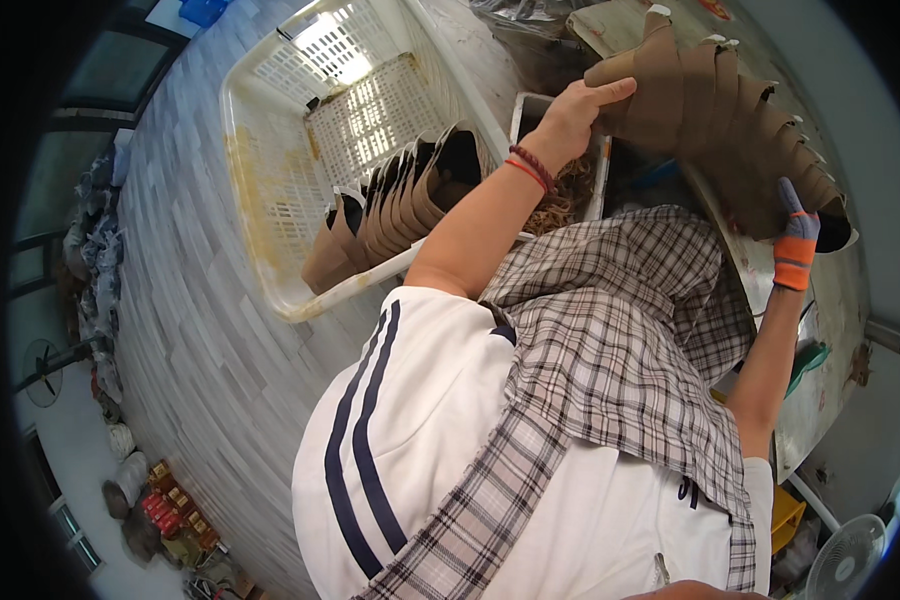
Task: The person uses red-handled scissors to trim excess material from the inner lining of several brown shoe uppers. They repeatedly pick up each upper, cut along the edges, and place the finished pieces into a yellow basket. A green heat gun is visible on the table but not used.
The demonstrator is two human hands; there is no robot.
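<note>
A curved row of brown nested pieces (715,105), which look like shoe uppers with dark linings and white tips, spans the space between my two hands over the work table (820,390). My bare left hand (573,112), with red bands at its wrist, is closed on the row's left end, thumb on top. At the right end my right hand (798,236), in an orange and grey glove, grips the last pieces; its thumb points up along them and its other fingers are largely hidden behind.
A large white plastic basket (260,215) stands on the floor at left with several similar brown pieces (400,200) nested inside. Between basket and table is a smaller white bin (600,185) of brown shavings. A fan (848,560) stands at lower right.
</note>
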